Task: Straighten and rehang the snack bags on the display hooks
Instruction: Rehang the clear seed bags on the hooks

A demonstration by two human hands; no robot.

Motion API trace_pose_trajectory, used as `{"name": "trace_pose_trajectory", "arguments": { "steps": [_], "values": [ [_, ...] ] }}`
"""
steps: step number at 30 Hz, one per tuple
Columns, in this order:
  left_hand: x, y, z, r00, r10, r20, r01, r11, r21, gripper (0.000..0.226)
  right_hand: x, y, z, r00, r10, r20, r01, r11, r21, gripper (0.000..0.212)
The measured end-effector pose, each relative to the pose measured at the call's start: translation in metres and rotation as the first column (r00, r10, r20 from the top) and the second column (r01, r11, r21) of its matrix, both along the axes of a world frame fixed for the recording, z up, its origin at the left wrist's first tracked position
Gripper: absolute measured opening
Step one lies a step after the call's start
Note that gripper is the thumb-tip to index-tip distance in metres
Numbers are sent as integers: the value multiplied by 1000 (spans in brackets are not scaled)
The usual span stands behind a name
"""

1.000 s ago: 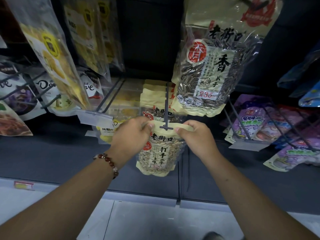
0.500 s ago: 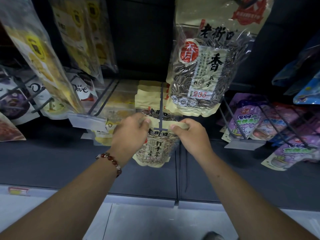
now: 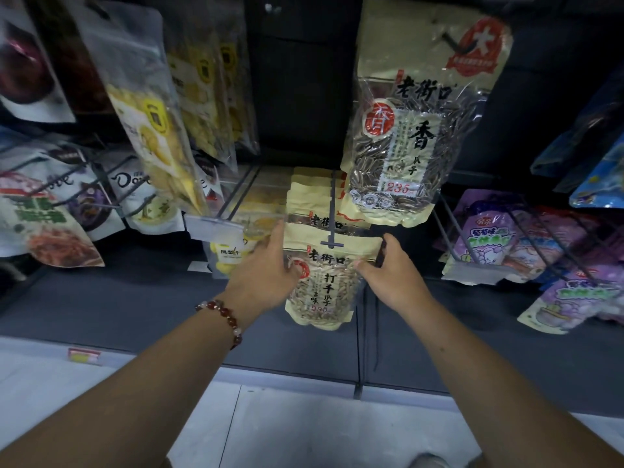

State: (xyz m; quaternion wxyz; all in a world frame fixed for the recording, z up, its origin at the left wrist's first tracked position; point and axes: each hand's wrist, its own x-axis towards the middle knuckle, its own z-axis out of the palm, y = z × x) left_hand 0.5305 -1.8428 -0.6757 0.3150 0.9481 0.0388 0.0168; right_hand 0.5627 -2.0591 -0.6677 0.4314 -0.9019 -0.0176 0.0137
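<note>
Dark display wall (image 3: 297, 96) of hanging snack bags (image 3: 320, 285) above pale floor (image 3: 304, 430).

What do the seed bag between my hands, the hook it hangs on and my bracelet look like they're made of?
Seed bag: looks like thin plastic film, matte cream at the top with a clear glossy window showing seeds.
Hook: a grey rod with a crossbar at its end; metal or plastic, can't tell.
Bracelet: polished round beads, dark red and pale, maybe stone or glass.
</note>
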Motion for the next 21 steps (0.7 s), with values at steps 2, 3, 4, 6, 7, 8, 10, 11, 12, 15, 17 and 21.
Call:
{"name": "trace_pose_trajectory", "arguments": {
  "steps": [2,3,4,6,7,8,10,11,12,15,17,21],
  "values": [
    [-11,6,0,999,-21,-45,25,995,95,84,-10,0,-1,1000,19,-8,-19,999,-35,47],
    [-17,8,0,998,-23,-66,34,986,164,82,-16,0,-2,1000,28,-10,-29,997,-72,53],
    [-24,10,1,996,-26,-80,44,972,231,79,-22,1,-2,999,38,-17,-40,990,-134,62],
    [-39,15,3,996,-32,-88,59,945,322,75,-34,2,-2,998,67,-12,-68,961,-269,77],
    [-46,17,3,995,-30,-95,63,932,358,74,-41,3,-1,996,90,-10,-88,939,-331,82],
    [-54,19,2,994,-28,-104,67,917,394,73,-48,5,0,993,114,-23,-113,914,-389,83],
    [-70,24,3,993,-26,-117,77,887,456,71,-64,9,3,985,170,-40,-168,862,-477,83],
    [-78,26,4,992,-23,-122,79,875,478,71,-71,10,4,980,194,-40,-187,845,-501,82],
    [-86,30,6,992,-20,-127,81,864,496,70,-77,12,6,977,211,-35,-199,832,-517,80],
    [-108,45,9,992,1,-130,71,834,547,70,-92,17,8,963,271,-9,-229,795,-561,80],
    [-122,58,11,993,24,-115,45,828,559,70,-102,21,10,953,304,6,-241,768,-593,79],
    [-152,84,21,994,68,-86,-8,827,562,69,-124,33,15,937,349,-20,-277,706,-652,76]
  ]
}}
